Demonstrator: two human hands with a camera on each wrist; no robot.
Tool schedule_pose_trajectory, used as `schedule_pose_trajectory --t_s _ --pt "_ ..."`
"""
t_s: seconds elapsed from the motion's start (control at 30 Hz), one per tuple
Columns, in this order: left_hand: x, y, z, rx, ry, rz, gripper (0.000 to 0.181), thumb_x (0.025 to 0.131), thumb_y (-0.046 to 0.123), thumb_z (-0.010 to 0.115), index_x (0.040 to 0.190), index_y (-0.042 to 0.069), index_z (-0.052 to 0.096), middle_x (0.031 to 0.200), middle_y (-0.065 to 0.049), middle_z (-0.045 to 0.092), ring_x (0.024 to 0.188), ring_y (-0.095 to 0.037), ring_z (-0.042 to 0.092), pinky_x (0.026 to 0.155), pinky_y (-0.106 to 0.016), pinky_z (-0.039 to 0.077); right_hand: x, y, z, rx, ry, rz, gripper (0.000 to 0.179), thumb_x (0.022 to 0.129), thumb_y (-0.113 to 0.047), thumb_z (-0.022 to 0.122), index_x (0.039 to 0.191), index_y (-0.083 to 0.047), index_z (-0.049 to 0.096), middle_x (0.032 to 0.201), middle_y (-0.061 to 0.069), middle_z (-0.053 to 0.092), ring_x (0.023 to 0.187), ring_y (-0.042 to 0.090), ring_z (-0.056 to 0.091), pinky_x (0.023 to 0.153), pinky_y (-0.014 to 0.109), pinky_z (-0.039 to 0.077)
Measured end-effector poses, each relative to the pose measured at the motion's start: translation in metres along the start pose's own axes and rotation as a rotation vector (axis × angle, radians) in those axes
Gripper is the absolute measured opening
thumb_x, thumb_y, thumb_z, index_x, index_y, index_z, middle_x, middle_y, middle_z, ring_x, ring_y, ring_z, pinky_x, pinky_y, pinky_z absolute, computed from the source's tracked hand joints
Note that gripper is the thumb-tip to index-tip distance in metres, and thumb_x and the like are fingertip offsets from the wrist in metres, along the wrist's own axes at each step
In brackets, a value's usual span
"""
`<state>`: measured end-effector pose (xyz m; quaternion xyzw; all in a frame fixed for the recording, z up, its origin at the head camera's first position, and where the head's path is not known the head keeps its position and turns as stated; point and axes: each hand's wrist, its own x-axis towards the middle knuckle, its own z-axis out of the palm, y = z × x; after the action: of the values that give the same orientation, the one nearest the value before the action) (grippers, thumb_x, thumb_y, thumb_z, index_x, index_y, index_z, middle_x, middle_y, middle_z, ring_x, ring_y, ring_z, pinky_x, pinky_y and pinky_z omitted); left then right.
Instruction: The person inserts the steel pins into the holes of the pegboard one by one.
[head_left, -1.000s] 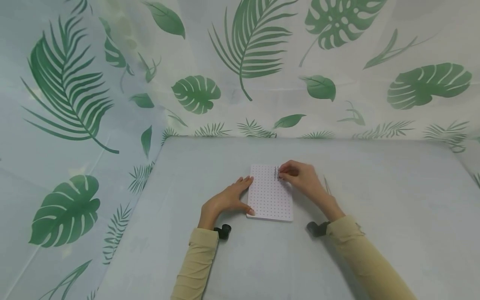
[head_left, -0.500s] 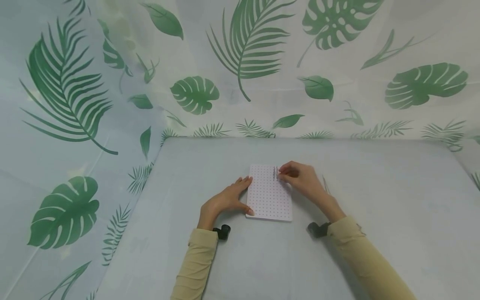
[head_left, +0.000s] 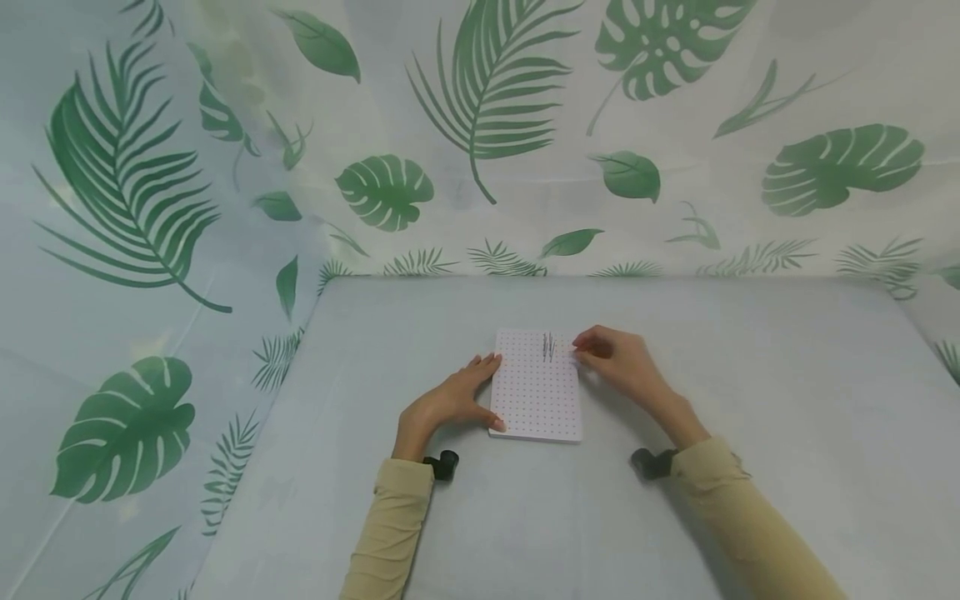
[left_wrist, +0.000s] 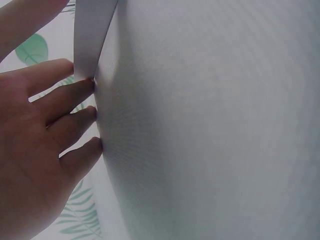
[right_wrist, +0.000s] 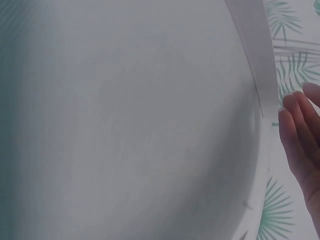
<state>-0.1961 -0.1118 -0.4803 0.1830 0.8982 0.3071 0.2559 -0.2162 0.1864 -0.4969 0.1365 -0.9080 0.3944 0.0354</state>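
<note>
A thick white board with a grid of small dots lies flat on the table. Several thin dark pins stand on its upper right part; their kind is too small to tell. My left hand rests along the board's left side, thumb at the near corner, fingertips touching the edge in the left wrist view. Just off the right edge is my right hand, its thumb and fingertips close together with a small gap. I see nothing between them, and the pins stand apart from this hand.
A pale cloth covers the table, and leaf-printed sheets hang behind it and at the left. Small black wrist cameras sit on the left wrist and the right wrist.
My right hand has moved right, away from the pins to beyond the board's right edge, leaving them in full view. The left hand keeps its place on the board.
</note>
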Motion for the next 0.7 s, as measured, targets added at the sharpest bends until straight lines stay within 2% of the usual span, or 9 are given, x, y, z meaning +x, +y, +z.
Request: schedule_pose_trajectory --t_s 0.2,0.43,0.7 --pt "0.000 -0.001 0.000 -0.002 0.002 0.006 0.111 0.079 0.029 0.090 0.165 0.015 0.023 0.173 -0.003 0.017 0.162 -0.024 0.006 0.131 -0.047 0.011 -0.004 0.012 -0.010 -0.068 -0.010 -0.018 0.019 0.090 -0.002 0.074 0.108 -0.002 0.073 0.097 0.012 0.077 0.088 0.029 0.075 0.081 0.045 0.061" --pt "0.000 0.000 -0.001 -0.011 -0.001 0.003 0.111 0.078 0.029 0.090 0.165 0.015 0.022 0.173 -0.003 0.016 0.162 -0.024 0.005 0.131 -0.048 0.011 -0.012 0.020 -0.022 -0.119 0.000 -0.014 0.019 0.089 -0.003 0.075 0.108 -0.003 0.074 0.092 0.011 0.076 0.083 0.026 0.073 0.076 0.036 0.057" --pt "0.001 -0.002 0.000 -0.009 -0.004 -0.001 0.111 0.078 0.029 0.090 0.165 0.016 0.022 0.173 -0.002 0.016 0.162 -0.023 0.005 0.131 -0.047 0.011 -0.020 0.026 -0.032 -0.166 -0.053 0.059 0.022 0.091 -0.008 0.075 0.113 -0.002 0.073 0.095 0.013 0.075 0.087 0.028 0.070 0.079 0.044 0.058"
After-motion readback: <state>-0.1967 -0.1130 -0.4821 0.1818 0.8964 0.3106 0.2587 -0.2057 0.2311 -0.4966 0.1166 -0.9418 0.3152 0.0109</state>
